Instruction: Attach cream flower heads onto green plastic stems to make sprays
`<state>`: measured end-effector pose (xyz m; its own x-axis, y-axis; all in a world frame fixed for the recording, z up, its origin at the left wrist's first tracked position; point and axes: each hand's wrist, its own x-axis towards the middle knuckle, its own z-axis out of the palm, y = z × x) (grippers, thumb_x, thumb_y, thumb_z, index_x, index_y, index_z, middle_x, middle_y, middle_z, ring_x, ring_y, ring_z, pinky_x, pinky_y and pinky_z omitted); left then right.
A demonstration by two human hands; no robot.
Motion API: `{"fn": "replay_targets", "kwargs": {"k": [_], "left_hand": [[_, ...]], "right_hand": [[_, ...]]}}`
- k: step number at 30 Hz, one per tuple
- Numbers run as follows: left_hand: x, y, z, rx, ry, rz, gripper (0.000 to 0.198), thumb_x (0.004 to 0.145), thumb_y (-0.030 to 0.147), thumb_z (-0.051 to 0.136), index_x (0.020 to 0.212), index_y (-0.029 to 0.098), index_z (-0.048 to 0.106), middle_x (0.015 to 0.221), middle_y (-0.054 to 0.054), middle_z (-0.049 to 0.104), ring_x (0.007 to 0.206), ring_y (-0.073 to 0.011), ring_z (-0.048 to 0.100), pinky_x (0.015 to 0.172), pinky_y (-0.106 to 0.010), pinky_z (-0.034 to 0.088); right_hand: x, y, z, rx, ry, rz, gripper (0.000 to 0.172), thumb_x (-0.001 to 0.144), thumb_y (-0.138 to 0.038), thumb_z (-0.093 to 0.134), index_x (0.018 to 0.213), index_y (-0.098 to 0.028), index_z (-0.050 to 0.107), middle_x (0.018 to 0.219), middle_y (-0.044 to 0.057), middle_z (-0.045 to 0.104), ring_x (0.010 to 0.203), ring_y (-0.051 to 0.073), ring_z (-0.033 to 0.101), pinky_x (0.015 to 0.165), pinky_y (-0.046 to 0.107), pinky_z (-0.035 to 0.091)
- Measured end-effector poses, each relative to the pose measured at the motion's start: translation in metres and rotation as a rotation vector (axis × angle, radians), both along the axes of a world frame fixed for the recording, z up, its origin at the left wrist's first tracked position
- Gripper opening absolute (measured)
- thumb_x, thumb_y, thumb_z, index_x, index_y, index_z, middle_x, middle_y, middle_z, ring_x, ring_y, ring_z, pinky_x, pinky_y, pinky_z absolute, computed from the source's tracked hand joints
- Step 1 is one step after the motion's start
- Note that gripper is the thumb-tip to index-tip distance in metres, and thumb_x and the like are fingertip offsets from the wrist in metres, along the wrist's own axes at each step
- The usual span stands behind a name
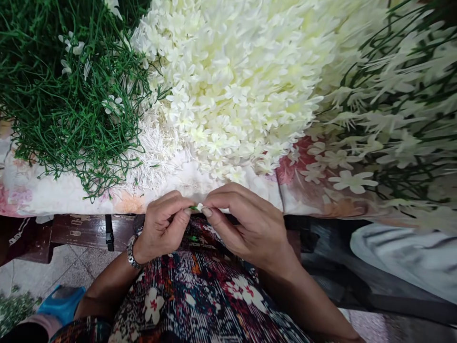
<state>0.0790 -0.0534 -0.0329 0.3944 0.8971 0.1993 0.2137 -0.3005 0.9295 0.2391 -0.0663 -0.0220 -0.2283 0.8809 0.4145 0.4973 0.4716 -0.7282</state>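
My left hand (164, 225) is closed in a pinch at the table's front edge, with a bit of green artificial stem (193, 207) at its fingertips. Facing it, my right hand (248, 220) pinches a small white flower piece (200, 207). Stem and white piece meet between the two thumbs; how far one sits inside the other cannot be made out. Just beyond my hands lies a big heap of creamy white artificial blossoms (232, 95). Beyond my left hand are a pile of green plastic stems (71, 109) and a bunch of thin white stamens (153, 155).
Green stems bearing white flowers (353, 181) lie at the right. A floral cloth (35, 195) covers the table. Below it are a dark wooden bench (80, 231) and a blue stool (62, 305). Someone's light-clothed leg (403, 257) is at the right.
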Motion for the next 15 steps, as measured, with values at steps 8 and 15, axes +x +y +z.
{"fn": "replay_targets", "kwargs": {"k": [8, 15], "left_hand": [[0.007, 0.001, -0.002, -0.014, -0.030, 0.020, 0.012, 0.077, 0.009, 0.045, 0.075, 0.013, 0.057, 0.057, 0.003, 0.041, 0.052, -0.0061, 0.037, 0.049, -0.020, 0.031], [0.010, 0.001, -0.004, -0.018, -0.014, 0.067, 0.013, 0.078, 0.011, 0.045, 0.068, 0.013, 0.053, 0.056, 0.003, 0.040, 0.051, -0.0058, 0.037, 0.048, -0.019, 0.030]], "right_hand": [[-0.003, 0.002, -0.008, 0.021, 0.019, -0.020, 0.010, 0.072, -0.007, 0.051, 0.080, -0.013, 0.048, 0.068, 0.003, 0.052, 0.065, 0.010, 0.048, 0.058, 0.024, 0.043], [-0.010, 0.005, -0.015, 0.015, 0.123, -0.027, 0.011, 0.071, -0.006, 0.051, 0.077, -0.014, 0.047, 0.066, 0.002, 0.051, 0.064, 0.009, 0.048, 0.057, 0.022, 0.042]]}}
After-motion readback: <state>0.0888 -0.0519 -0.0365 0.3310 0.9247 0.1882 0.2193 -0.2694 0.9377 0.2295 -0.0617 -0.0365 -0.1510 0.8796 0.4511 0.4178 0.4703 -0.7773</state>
